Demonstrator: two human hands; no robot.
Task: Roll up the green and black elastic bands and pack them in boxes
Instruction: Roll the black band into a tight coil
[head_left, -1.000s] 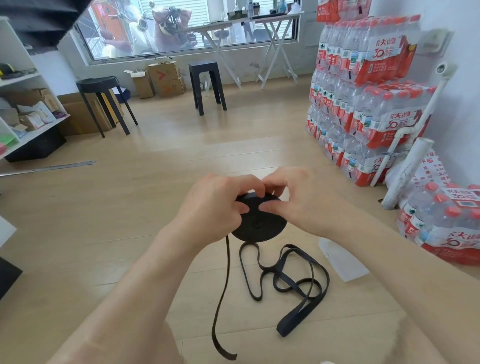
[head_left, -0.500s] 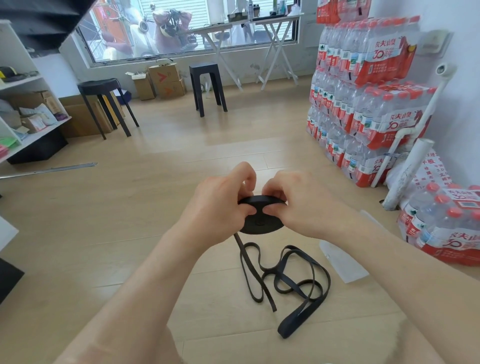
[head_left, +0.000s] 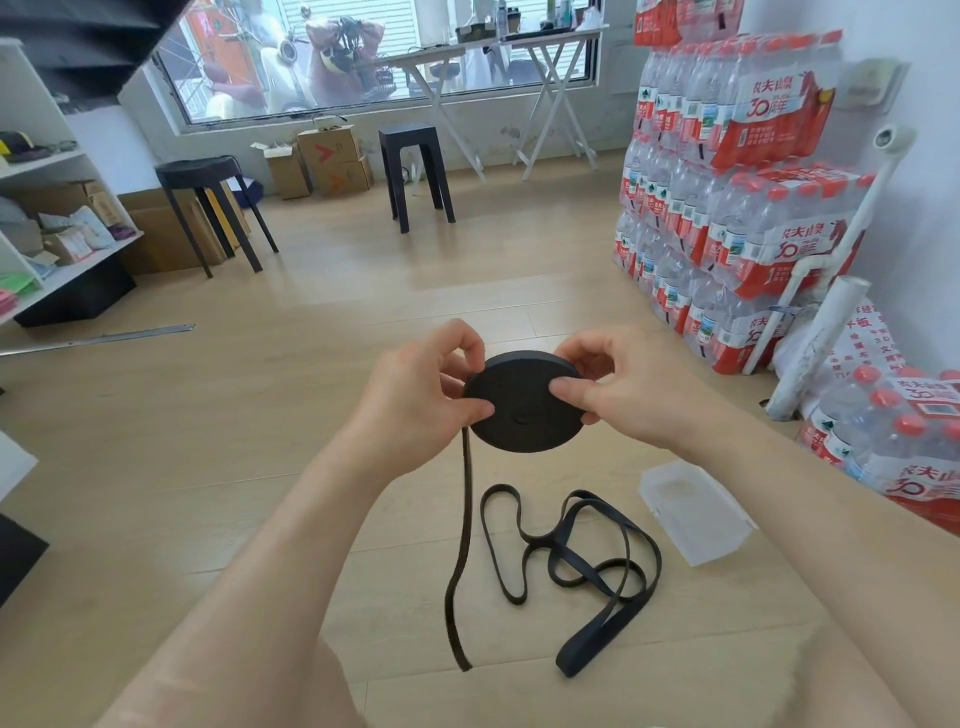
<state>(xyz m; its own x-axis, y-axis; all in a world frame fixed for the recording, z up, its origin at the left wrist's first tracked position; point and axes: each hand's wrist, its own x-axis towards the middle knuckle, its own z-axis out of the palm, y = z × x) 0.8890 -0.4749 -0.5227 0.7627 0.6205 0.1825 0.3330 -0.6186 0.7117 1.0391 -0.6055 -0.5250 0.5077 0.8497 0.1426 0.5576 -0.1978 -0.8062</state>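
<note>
1. Presently: flat black coiled roll of elastic band (head_left: 522, 402) pinched between left hand (head_left: 415, 402) and right hand (head_left: 631, 395); both closed on its rim.
2. Loose tail (head_left: 566, 551) below grip, looped on floor; likely to snag, twist, or slacken the coil.
3. Clear plastic box (head_left: 693, 512) below-right; unfilled.

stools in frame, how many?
2. A round-seat black stool stands left, beside the shelving; a square black stool stands under the window, centre. More could be hidden outside the frame.

Bare wooden floor (head_left: 156, 467) lay open to my left and far ahead. Below my hands, loose black elastic band loops (head_left: 571, 551) cluttered the boards, a clear plastic box (head_left: 696, 512) just right of them, stacked red-labelled water bottle packs (head_left: 727, 208) walling the right.
</note>
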